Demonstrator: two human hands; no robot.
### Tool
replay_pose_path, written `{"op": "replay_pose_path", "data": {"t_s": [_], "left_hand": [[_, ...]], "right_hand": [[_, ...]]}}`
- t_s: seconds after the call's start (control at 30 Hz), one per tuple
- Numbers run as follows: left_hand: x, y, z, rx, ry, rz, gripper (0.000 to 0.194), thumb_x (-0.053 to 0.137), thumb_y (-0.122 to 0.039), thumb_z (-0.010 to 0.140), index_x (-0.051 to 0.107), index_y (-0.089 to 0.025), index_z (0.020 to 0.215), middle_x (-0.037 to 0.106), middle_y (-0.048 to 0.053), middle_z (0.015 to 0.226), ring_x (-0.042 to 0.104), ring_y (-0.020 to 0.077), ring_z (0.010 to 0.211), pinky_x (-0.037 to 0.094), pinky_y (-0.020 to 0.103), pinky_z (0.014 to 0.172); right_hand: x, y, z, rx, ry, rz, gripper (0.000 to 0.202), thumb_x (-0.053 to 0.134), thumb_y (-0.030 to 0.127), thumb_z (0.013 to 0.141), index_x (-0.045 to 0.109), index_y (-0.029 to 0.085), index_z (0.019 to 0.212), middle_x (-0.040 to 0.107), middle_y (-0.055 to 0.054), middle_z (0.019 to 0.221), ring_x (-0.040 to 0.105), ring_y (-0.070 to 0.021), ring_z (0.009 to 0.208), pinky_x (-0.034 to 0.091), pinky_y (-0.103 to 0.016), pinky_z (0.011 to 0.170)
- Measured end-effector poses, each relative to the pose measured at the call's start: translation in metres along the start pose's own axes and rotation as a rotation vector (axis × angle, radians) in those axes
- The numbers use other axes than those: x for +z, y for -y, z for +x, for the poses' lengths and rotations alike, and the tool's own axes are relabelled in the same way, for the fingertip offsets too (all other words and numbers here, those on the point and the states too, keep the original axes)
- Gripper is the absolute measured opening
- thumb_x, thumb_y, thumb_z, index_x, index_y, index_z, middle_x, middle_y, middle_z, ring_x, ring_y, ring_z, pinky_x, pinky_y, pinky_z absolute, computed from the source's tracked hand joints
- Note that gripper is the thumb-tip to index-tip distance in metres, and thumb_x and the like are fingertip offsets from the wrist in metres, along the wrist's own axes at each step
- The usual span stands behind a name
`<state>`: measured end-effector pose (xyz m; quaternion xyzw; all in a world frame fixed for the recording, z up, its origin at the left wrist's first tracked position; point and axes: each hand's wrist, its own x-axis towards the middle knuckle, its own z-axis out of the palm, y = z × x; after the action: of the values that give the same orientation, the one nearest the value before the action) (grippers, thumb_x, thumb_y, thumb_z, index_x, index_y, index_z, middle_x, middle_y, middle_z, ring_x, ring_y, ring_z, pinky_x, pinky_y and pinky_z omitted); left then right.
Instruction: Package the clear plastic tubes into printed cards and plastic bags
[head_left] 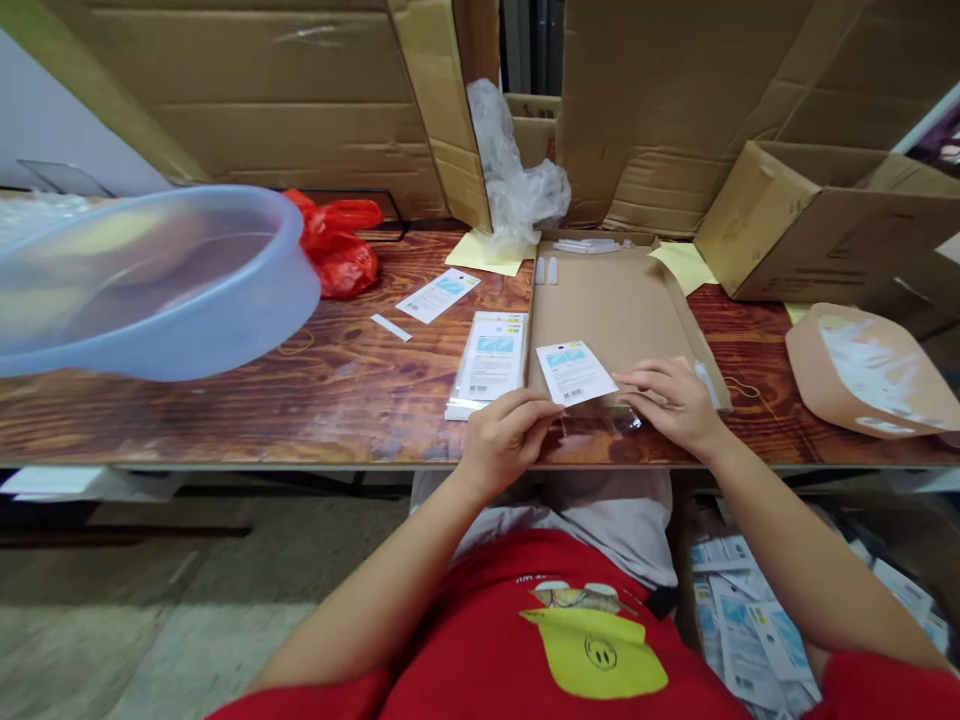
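Note:
A white printed card [576,372] with a blue picture and a barcode is held tilted over the front of a shallow cardboard tray [607,290]. My left hand [510,432] pinches at its lower left corner. At the right corner are the closed fingertips of my right hand [671,405]. Shiny clear plastic film [628,422] shows below the card, near both hands; whether the card is inside it I cannot tell. Left of the tray lies a stack of similar cards [491,360]. Farther back rests a single card [437,295], with a narrow white strip [391,327] beside it.
A large translucent blue basin [247,310] stands at left, near a red plastic bag [345,250]. On the right is a beige bin [806,350] of small clear pieces. Behind it sits a cardboard box [787,220]. Many packaged cards [750,620] lie below the table.

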<state>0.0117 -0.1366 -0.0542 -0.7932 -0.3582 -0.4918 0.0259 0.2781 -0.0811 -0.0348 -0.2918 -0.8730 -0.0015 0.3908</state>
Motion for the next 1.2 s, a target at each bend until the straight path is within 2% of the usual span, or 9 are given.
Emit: {"op": "replay_pose_path", "data": {"t_s": [0.13,0.23,0.33,0.43,0.53,0.67,0.8,0.97,1.2], "left_hand": [[-0.012,-0.005,-0.003,-0.057,0.023,-0.131,0.012,0.063,-0.008,0.092,0.071,-0.017,0.095,0.072,0.005,0.088,0.069,0.0124,0.081,0.056,0.023,0.072],[-0.02,-0.009,-0.008,-0.241,0.097,-0.282,0.01,0.066,-0.01,0.089,0.072,-0.017,0.088,0.069,0.004,0.083,0.066,0.0119,0.08,0.055,0.022,0.072],[-0.027,-0.018,-0.013,-0.594,0.184,-0.509,0.006,0.071,-0.021,0.085,0.072,-0.018,0.081,0.065,0.002,0.082,0.063,0.0111,0.073,0.054,0.02,0.062],[-0.029,-0.031,-0.016,-1.027,0.287,-0.853,0.025,0.078,-0.039,0.078,0.067,-0.016,0.078,0.062,0.001,0.08,0.061,0.0104,0.064,0.054,0.02,0.049],[-0.025,-0.043,-0.017,-1.243,0.285,-1.047,0.044,0.089,-0.049,0.063,0.065,-0.014,0.072,0.063,0.001,0.076,0.063,0.011,0.064,0.057,0.021,0.051],[-0.016,-0.052,-0.017,-1.38,0.149,-1.103,0.05,0.096,-0.05,0.049,0.067,-0.013,0.067,0.067,0.002,0.069,0.064,0.0109,0.063,0.059,0.021,0.055],[-0.01,-0.056,-0.018,-1.467,0.024,-1.107,0.05,0.099,-0.047,0.041,0.069,-0.013,0.064,0.071,0.004,0.067,0.067,0.0129,0.064,0.058,0.021,0.056],[-0.007,-0.061,-0.018,-1.466,-0.067,-1.092,0.044,0.099,-0.042,0.043,0.07,-0.013,0.059,0.071,0.002,0.069,0.064,0.0076,0.057,0.057,0.02,0.06],[-0.001,-0.062,-0.016,-1.459,-0.116,-1.065,0.044,0.096,-0.037,0.046,0.059,-0.013,0.05,0.07,0.003,0.068,0.064,0.0084,0.058,0.054,0.021,0.06]], "right_hand": [[0.0,0.027,-0.008,-0.035,-0.031,0.105,0.013,0.066,0.016,0.096,0.074,0.023,0.104,0.074,0.0,0.09,0.066,-0.014,0.078,0.039,-0.034,0.074],[0.005,0.051,-0.024,0.103,-0.064,0.225,0.021,0.065,0.01,0.094,0.075,0.026,0.103,0.072,0.0,0.088,0.066,-0.0137,0.077,0.043,-0.033,0.074],[0.012,0.071,-0.043,0.354,-0.134,0.444,0.017,0.07,0.01,0.089,0.075,0.025,0.094,0.069,0.0,0.085,0.066,-0.0138,0.078,0.049,-0.029,0.071],[0.014,0.085,-0.052,0.53,-0.181,0.613,0.007,0.073,0.017,0.087,0.073,0.024,0.087,0.068,-0.002,0.082,0.065,-0.0147,0.077,0.051,-0.027,0.069],[0.011,0.091,-0.053,0.623,-0.198,0.716,0.007,0.075,0.025,0.086,0.071,0.023,0.082,0.066,-0.002,0.08,0.063,-0.0152,0.075,0.052,-0.026,0.066],[0.013,0.093,-0.056,0.766,-0.232,0.714,0.02,0.078,0.035,0.084,0.069,0.021,0.074,0.065,-0.003,0.075,0.062,-0.0152,0.07,0.051,-0.026,0.063],[0.024,0.096,-0.064,0.919,-0.305,0.69,0.023,0.079,0.039,0.083,0.07,0.02,0.076,0.067,-0.003,0.079,0.061,-0.014,0.069,0.051,-0.025,0.063],[0.033,0.104,-0.062,1.029,-0.41,0.656,0.024,0.083,0.039,0.079,0.07,0.019,0.075,0.068,-0.003,0.08,0.061,-0.013,0.068,0.052,-0.024,0.062],[0.032,0.109,-0.052,1.101,-0.442,0.574,0.029,0.086,0.042,0.071,0.069,0.019,0.072,0.068,-0.003,0.075,0.06,-0.0135,0.063,0.052,-0.026,0.059]]}}
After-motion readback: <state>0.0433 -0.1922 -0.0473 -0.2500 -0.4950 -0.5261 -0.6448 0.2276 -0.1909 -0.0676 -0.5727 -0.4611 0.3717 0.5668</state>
